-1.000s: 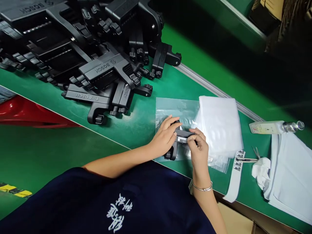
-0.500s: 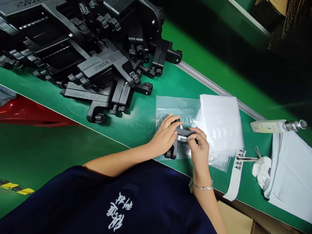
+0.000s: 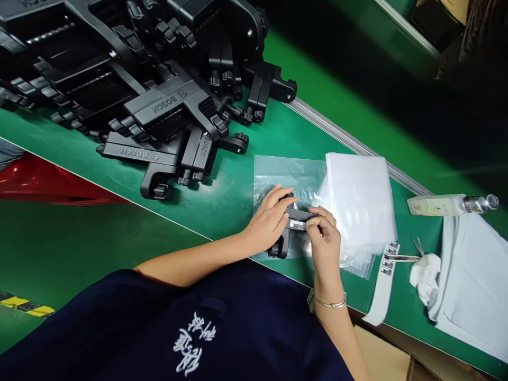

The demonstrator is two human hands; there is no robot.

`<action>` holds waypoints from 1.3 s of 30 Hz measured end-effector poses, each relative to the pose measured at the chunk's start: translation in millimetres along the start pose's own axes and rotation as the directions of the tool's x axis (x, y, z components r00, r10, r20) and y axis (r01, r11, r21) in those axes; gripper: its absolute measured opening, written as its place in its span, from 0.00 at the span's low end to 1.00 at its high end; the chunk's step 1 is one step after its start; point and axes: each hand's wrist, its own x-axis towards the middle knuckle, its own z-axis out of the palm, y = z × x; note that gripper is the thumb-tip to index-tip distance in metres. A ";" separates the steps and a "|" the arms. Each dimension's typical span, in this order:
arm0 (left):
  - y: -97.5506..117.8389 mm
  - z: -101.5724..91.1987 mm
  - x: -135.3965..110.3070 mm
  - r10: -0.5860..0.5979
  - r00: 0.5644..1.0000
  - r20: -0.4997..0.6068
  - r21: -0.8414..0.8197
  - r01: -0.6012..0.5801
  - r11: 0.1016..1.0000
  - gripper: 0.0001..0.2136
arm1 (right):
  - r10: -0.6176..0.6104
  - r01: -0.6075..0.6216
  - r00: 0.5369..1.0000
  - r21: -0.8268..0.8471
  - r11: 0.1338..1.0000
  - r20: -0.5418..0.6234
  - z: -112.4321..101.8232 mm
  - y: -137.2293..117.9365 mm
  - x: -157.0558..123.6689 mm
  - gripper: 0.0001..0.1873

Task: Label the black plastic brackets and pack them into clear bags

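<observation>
A black plastic bracket [image 3: 300, 215] lies over a clear plastic bag, with a small white label [image 3: 297, 224] on the side facing me. My left hand [image 3: 266, 222] holds its left end, the fingers reaching across the top and the thumb along it. My right hand [image 3: 326, 238] grips the other end, thumb and forefinger pinched at the right edge of the label. Whether something thin is between those fingertips, I cannot tell. Below my left hand a black knob [image 3: 274, 250] of the bracket shows.
Black BOSCH brackets [image 3: 159, 106] are piled at the back left. Right of my hands lie a stack of plastic bags [image 3: 359, 201], a label strip [image 3: 381, 296], tweezers [image 3: 405, 258], crumpled white paper [image 3: 425, 278], a bottle [image 3: 436, 205] and white sheets [image 3: 472, 286]. A metal rail [image 3: 337, 129] edges the table.
Almost nothing differs. Both hands keep their places on the bracket, and the view has shifted very slightly.
</observation>
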 end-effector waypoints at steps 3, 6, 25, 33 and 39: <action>-0.1 0.1 -0.1 0.001 1.000 0.000 0.003 -0.001 1.000 0.19 | -0.003 0.003 1.000 -0.003 1.000 -0.001 -0.3 -0.3 0.3 0.08; -0.2 0.4 -0.3 0.007 1.000 -0.003 0.006 -0.007 1.000 0.19 | -0.005 0.005 1.000 -0.012 1.000 -0.003 0.0 -1.3 0.6 0.08; -6.5 -12.4 -5.5 0.217 0.976 -0.028 0.160 -0.210 0.965 0.19 | -0.015 0.018 1.000 -0.099 0.995 0.022 -0.4 -6.6 1.0 0.08; -22.4 -42.5 -3.9 0.495 0.816 0.299 0.357 -0.577 0.734 0.15 | -0.027 0.031 0.999 -0.108 0.994 0.033 -1.0 -3.5 2.1 0.07; -23.9 -45.7 -0.5 0.469 0.812 0.348 0.321 -0.573 0.754 0.17 | 0.005 -0.001 0.998 -0.060 0.998 0.060 -2.2 -5.9 2.5 0.09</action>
